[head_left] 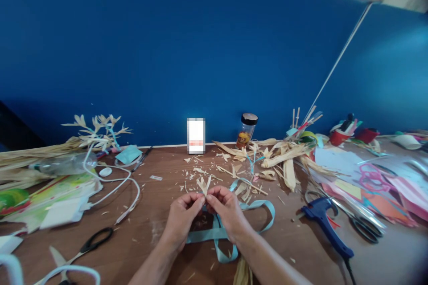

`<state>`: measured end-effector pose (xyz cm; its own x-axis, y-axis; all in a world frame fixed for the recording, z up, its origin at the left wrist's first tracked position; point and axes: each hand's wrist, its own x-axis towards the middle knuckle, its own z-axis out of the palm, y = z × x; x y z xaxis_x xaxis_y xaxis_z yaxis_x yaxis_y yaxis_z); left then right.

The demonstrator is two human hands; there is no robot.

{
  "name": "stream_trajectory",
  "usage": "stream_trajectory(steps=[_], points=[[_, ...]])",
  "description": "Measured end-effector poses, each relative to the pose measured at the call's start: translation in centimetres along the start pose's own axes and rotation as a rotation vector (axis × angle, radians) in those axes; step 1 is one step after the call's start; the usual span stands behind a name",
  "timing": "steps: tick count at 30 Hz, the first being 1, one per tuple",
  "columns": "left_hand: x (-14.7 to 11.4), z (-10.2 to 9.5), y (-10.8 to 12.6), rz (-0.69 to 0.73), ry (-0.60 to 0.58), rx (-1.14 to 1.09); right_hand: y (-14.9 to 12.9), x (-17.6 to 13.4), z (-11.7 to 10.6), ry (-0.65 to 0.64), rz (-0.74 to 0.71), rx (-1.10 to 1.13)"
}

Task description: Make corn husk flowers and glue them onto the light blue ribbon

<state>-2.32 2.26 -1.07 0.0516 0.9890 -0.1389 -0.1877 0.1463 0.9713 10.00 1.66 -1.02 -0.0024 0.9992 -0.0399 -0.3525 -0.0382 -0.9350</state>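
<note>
Both hands meet at the middle of the brown table, pinching the base of a small pale flower that looks made of dried corn husk. My left hand has thumb and forefinger pressed at its base. From the other side, my right hand pinches the same spot, its fingertips touching the left ones. The flower's petals point up and away from me. Under and around the hands lies a loose light-blue ribbon, partly hidden by them. Husk scraps are scattered just beyond.
Left: scissors, white cable, plastic bottle and a bunch of finished husk flowers. Right: blue glue gun, black-handled scissors, corn husks and coloured paper. A black-lidded jar stands by the blue wall.
</note>
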Motion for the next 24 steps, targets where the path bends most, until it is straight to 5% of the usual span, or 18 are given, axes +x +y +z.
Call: stream_trajectory(steps=[9,24], points=[[0.05,-0.02,0.04,0.067,-0.003,0.078,0.5,0.16,0.34,0.075,-0.1,-0.146],[-0.14,0.28,0.02,-0.084,-0.013,-0.167,0.45,-0.3,0.42,0.057,-0.172,-0.255]])
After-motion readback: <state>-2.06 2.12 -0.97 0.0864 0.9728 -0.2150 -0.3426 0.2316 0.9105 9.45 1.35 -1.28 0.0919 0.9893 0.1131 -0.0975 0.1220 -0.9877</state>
